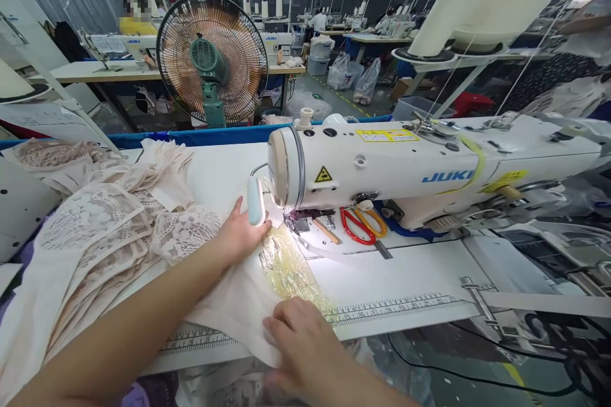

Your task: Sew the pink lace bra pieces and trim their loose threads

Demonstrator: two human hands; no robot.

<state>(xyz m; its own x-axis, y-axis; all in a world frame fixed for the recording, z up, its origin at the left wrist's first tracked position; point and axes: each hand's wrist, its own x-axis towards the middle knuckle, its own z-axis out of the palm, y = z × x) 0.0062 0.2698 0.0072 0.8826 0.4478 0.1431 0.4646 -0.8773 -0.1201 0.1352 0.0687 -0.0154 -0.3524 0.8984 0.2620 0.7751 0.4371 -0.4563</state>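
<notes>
Two hands: both at pale fabric (238,305).
Left hand (243,232): fingers loosely spread, at fabric's far end.
Fabric lie: between hands, slanting from left hand toward table's (420,273) front edge.
Machine head (286,165): just right of left hand, the nearer one.
Right hand (303,334): over front edge, fingers curled; pinching, cannot tell.

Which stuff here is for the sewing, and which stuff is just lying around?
Probably for the sewing:
- pale cloth, with the left hand and right hand at it
- sewing machine
- lace pieces, piled beside the left arm

Seem to be just around:
- scissors with red and orange handles, untouched
- fan behind the table
- plastic bags on the floor
</notes>
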